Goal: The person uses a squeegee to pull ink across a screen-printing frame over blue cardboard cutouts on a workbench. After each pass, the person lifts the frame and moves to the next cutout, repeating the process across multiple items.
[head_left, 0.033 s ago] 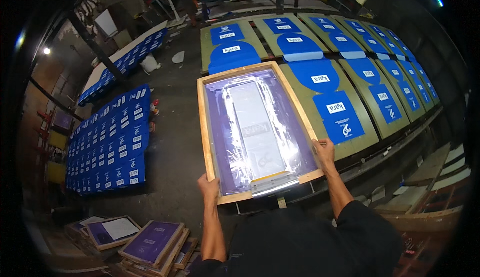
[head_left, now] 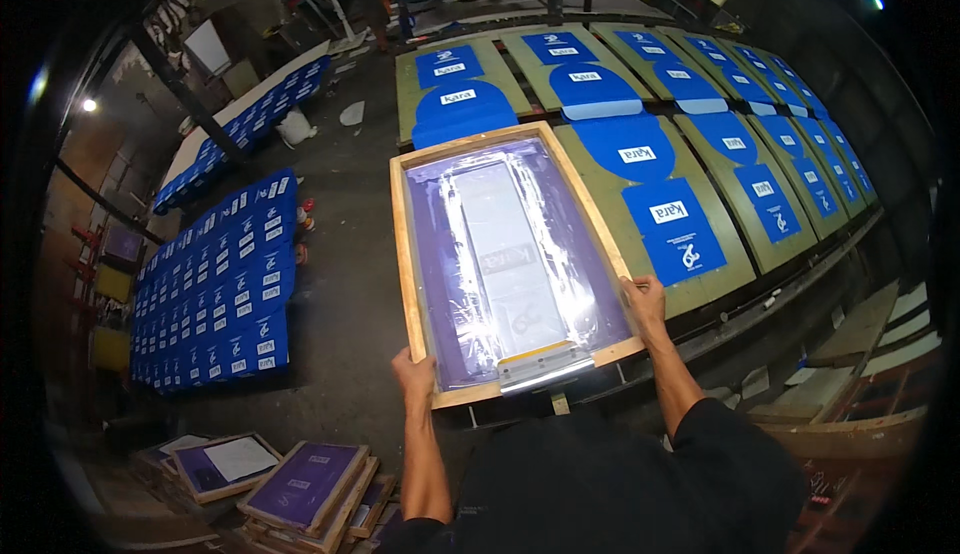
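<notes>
Between my two hands is a wooden-framed printing screen [head_left: 405, 264] with purple mesh and a pale, shiny strip down its middle. My left hand [head_left: 415, 378] is closed round its lower left edge. On the lower right edge, my right hand [head_left: 645, 304] grips with the fingers partly hidden by the wood. A wide squeegee [head_left: 545, 361] with a yellowish strip lies across the screen's near end. Under and beyond the frame, blue printed fabric pieces [head_left: 690, 239] lie flat on greenish boards [head_left: 725, 279].
More boards with blue pieces run off to the right along the long table. At left, a blue printed sheet [head_left: 215, 289] hangs or lies over a surface. Several stacked screens [head_left: 300, 484] sit at lower left. A person [head_left: 375, 4] stands far back. A dark post [head_left: 180, 94] rises at left.
</notes>
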{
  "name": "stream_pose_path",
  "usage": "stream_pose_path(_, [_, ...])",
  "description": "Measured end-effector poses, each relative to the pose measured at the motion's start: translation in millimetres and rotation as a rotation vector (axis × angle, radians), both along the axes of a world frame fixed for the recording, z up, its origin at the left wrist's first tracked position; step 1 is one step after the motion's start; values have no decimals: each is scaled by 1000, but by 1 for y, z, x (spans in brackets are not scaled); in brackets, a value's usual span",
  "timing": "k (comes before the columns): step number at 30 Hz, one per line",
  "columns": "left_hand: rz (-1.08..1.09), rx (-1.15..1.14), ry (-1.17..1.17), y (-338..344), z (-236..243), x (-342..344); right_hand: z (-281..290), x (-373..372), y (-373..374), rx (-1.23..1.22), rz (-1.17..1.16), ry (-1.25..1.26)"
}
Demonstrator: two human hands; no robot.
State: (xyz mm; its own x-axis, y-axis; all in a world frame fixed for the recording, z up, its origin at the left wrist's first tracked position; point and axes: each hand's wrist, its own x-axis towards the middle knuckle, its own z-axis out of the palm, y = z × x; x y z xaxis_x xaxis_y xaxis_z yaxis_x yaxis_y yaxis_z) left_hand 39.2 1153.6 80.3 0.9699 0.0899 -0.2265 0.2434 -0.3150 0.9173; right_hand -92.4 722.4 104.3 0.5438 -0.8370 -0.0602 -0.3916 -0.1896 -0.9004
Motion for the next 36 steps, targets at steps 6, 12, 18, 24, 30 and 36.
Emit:
stream_pose_path(6, [54,60,-4,1,-31,1,-25,7,-6,63,34,28])
stream_pose_path(12, [48,114,120,11,-37,-5,-44,-14,8,19,-4,85])
stream_pose_path(18, [45,-27,111,14,-21,-12,-41,-18,9,30,26,100])
stream_pose_path(24, [78,-315,265,33,-29,-11,-46,-25,29,-18,13,216])
stream_pose_path(30, [165,-453,74,79,-70,1,-7,-31,62,-500,-175,25])
stream_pose_path(36, [29,-18,274,253,-166,17,17,-61,184,-524,-250,-89])
